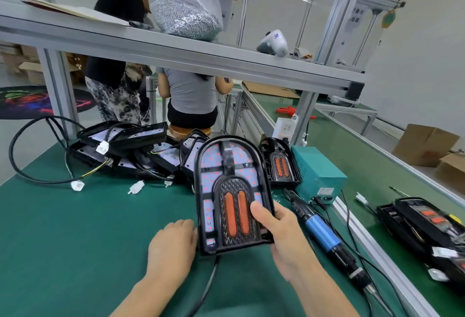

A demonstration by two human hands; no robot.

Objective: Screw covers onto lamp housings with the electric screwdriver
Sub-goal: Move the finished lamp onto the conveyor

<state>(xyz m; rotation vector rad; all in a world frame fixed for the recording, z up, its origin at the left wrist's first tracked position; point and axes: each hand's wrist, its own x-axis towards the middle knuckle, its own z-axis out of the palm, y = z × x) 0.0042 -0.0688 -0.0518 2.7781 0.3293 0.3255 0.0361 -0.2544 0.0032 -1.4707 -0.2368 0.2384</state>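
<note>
A black arch-shaped lamp housing point(232, 190) with a white LED board and an orange-lensed cover is tilted up above the green mat. My right hand point(281, 233) grips its lower right edge, thumb lying on the cover. My left hand point(173, 246) holds its lower left edge, fingers hidden behind the housing. The blue and black electric screwdriver point(324, 231) lies on the mat just right of my right hand, untouched. Its cable runs off to the right.
A pile of black housings with wires point(130, 150) lies at the back left. Another covered housing point(280, 165) leans against a teal power box point(318, 170). More lamps point(427, 228) lie at the right. A screw bag point(186, 9) sits on the shelf. People work behind.
</note>
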